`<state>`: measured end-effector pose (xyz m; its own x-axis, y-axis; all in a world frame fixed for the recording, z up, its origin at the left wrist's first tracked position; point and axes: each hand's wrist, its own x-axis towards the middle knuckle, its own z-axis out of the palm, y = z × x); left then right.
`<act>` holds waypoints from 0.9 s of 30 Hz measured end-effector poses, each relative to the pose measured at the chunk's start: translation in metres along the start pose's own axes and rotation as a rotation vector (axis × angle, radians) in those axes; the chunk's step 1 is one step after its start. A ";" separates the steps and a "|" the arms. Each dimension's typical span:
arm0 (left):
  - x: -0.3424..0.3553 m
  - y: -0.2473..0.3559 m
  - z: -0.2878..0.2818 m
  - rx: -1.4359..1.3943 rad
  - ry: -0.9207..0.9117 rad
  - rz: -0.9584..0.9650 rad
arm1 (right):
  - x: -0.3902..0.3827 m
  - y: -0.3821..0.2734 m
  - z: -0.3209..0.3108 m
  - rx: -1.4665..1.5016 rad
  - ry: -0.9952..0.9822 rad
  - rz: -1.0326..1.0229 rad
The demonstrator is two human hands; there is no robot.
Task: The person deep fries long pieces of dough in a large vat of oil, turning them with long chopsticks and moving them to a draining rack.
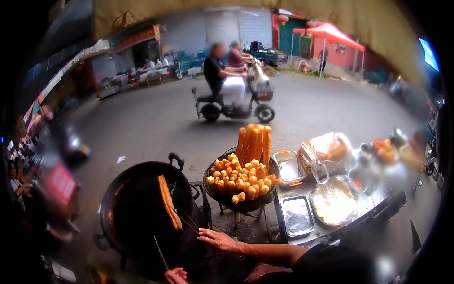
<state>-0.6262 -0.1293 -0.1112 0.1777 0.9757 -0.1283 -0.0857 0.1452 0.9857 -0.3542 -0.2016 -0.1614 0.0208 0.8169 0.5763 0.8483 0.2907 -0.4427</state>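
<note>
A wide dark wok [109, 191] of dark oil stands at my front left. One long golden fried dough stick [168, 201] lies in it, towards the right side. My right hand [219, 240] is beside the wok's right edge, closed on a pair of long thin chopsticks [190, 223] whose tips reach the lower end of the dough stick. At the bottom edge my left hand [176, 276] is closed round a thin straight rod [161, 253] that points up over the wok; its exact kind is unclear.
Right of the wok, a wire basket [208, 189] holds many fried dough sticks [243, 177], some upright. A side table carries a metal tray [298, 216], a white box [289, 168], and plastic-bagged food [333, 201]. Two people ride a scooter [236, 106] across the road.
</note>
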 end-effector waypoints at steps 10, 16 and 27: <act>-0.005 0.014 0.010 0.173 0.035 -0.063 | -0.003 0.001 -0.003 0.053 0.065 -0.040; -0.011 0.002 0.008 0.157 0.017 0.022 | -0.005 0.007 0.010 0.067 0.072 -0.021; -0.039 0.040 0.029 0.401 -0.003 0.113 | -0.014 0.034 0.040 0.255 0.061 -0.022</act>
<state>-0.6085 -0.1657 -0.0633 0.1921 0.9812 -0.0172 0.2838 -0.0388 0.9581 -0.3473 -0.1835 -0.2123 0.0427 0.7797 0.6247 0.6885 0.4301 -0.5840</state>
